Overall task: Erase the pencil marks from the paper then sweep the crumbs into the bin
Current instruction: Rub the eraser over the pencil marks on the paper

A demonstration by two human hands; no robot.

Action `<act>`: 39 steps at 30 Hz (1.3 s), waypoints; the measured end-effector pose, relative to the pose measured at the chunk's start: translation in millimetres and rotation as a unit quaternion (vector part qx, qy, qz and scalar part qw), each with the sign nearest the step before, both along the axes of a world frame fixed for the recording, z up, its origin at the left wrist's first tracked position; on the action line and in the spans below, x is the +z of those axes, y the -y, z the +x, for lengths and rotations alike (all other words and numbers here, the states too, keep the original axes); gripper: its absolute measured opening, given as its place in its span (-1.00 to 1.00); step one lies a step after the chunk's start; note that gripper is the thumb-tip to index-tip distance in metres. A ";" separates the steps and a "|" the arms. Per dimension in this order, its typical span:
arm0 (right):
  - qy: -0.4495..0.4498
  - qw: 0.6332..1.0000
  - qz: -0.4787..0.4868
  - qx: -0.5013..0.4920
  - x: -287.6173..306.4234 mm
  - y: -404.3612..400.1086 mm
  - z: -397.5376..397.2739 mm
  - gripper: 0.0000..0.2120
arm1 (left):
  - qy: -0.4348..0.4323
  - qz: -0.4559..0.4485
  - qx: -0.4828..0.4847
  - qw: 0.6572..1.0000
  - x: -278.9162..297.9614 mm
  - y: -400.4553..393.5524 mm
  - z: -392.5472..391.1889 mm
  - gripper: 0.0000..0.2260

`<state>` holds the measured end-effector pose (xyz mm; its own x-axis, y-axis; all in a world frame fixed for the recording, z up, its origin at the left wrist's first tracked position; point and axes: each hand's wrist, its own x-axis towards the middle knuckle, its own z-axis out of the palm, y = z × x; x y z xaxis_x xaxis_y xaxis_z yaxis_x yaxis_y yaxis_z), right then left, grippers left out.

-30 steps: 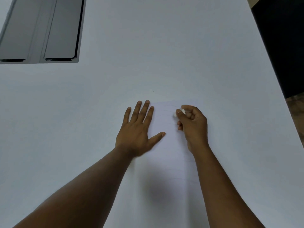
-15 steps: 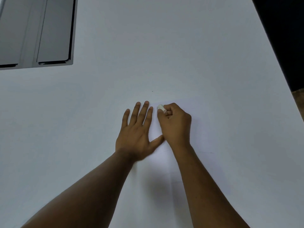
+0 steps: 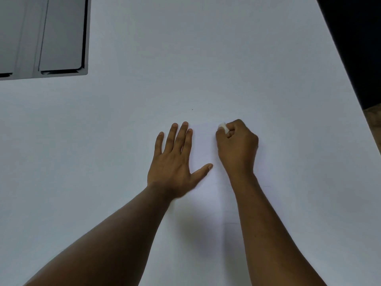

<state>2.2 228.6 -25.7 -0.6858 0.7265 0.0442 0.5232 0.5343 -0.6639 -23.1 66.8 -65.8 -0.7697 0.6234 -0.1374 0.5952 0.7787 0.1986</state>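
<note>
While right grip pinches eraser, left hand flat on paper, table edge well right.

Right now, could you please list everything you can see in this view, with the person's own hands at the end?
table: one, white, fills most of the view.
paper: one sheet, white, faint against the table, under and between the hands; edges hard to make out.
eraser: one, white, tip showing from the right hand's fingers, against the paper.
grey panel: one, grey with dark edges, set in the table at far left.
dark speck: one, on the table beyond the hands.
left hand: flat, fingers spread, pressing on the paper.
right hand: curled, pinching the eraser.
</note>
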 end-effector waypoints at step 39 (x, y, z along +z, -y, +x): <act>0.035 0.999 0.012 0.034 -3.3 17.2 -2.6 -0.82 | -0.006 -0.004 -0.003 1.000 1.0 -0.6 0.0 -0.15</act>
